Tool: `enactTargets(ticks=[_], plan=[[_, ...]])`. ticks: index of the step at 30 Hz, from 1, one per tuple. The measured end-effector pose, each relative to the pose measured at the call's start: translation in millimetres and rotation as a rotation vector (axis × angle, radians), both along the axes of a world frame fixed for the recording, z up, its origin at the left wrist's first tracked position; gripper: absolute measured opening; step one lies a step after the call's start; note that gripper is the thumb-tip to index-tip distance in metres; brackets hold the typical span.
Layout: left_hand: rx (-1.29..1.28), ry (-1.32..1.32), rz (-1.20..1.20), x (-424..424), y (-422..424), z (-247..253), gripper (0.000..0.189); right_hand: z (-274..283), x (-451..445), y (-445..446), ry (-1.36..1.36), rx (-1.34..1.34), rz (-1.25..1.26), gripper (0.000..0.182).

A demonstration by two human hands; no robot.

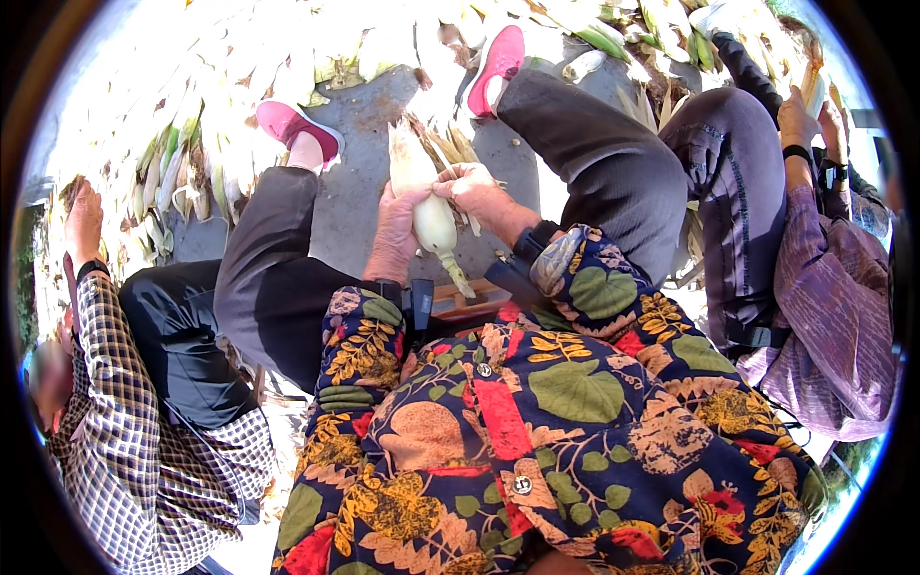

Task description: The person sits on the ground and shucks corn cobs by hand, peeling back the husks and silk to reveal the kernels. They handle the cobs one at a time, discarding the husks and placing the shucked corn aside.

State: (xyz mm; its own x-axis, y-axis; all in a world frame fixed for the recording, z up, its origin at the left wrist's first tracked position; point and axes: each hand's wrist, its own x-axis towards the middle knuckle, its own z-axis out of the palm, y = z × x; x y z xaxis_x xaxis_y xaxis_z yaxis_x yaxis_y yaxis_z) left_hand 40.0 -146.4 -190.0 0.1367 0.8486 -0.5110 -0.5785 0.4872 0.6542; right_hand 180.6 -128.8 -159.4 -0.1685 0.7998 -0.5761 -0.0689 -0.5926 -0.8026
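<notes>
An ear of corn in pale husk is held between my knees, its stalk end pointing back towards me. My left hand wraps the ear from its left side, thumb lying across the husk. On the other side, my right hand pinches husk at the ear's middle between thumb and fingers. Loosened dry husk leaves fan out beyond my right fingers. How much of the cob lies bare under the husk cannot be seen.
Husks and corn ears lie heaped ahead and to the left, with more corn at the far right. Grey ground shows between my pink shoes. People sit close on both sides; the right one's hands hold corn.
</notes>
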Motion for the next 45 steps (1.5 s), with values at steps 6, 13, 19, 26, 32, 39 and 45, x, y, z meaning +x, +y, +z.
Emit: enactTargets(ticks=[6, 13, 19, 26, 32, 39, 45], plan=[[-0.004, -0.021, 0.017, -1, 0, 1, 0.051, 1, -1, -4, 0.111, 0.001, -0.014, 0.005], [-0.033, 0.0, 0.188, -16, 3, -33, 0.042, 12, -7, -8, 0.291, 0.236, 0.079, 0.007], [-0.125, -0.235, 0.228, -25, 8, -43, 0.038, 43, -6, -10, 0.551, 0.094, 0.191, 0.01], [-0.068, -0.001, 0.279, -30, 1, -60, 0.035, 105, 11, 16, 0.934, 0.215, 0.106, 0.012], [0.021, -0.06, 0.1, -8, 4, -16, 0.04, 12, 22, 9, 0.216, -0.017, -0.125, 0.01], [0.033, -0.077, 0.024, -3, 1, -8, 0.049, 8, -1, 6, -0.039, 0.04, 0.011, 0.023], [0.056, -0.045, -0.024, 2, 2, 3, 0.052, -2, 2, 3, -0.013, 0.074, 0.035, 0.021]])
